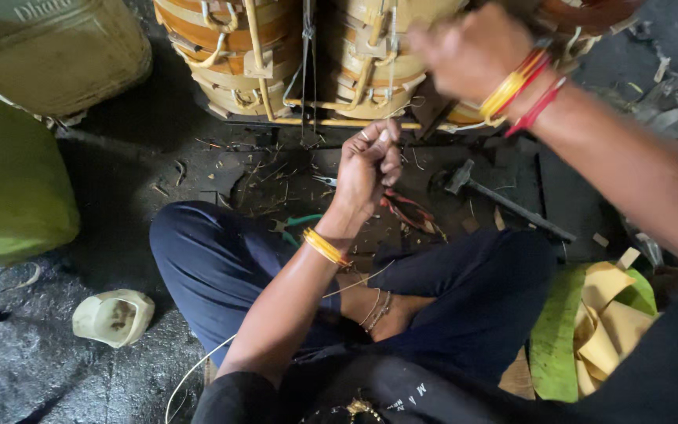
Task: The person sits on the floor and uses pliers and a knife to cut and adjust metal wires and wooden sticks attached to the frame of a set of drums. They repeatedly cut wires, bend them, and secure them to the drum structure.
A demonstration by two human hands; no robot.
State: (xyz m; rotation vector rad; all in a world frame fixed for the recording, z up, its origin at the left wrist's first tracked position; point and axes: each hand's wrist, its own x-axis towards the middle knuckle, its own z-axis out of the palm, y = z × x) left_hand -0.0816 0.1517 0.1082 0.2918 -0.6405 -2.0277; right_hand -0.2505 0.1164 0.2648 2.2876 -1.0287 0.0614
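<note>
A green drum (5,184) stands at 9 o'clock, with a cracked pale cup (113,316) on the floor (56,369) at 7 o'clock.

At 12 o'clock stand the coils (300,59): wound, wrapped in tan tape and already fitted with leads and thin sticks. A judgement only: the winding looks finished and the tying of the leads is part done.

The left hand (369,165), at centre, is clenched around a thin pale string (198,365), which appears to run down past the forearm to 6 o'clock. Where the string meets the coils cannot be made out.

A hammer (504,200) lies on the floor at 2 o'clock, near the knee.

The right hand (472,51), at 1 o'clock, is blurred against the coils. Whether it grips anything cannot be told.

Yellow paper strips (602,318) lie on a green sheet (555,338) at 4 o'clock. The coil tops are cut off by the frame edge.
</note>
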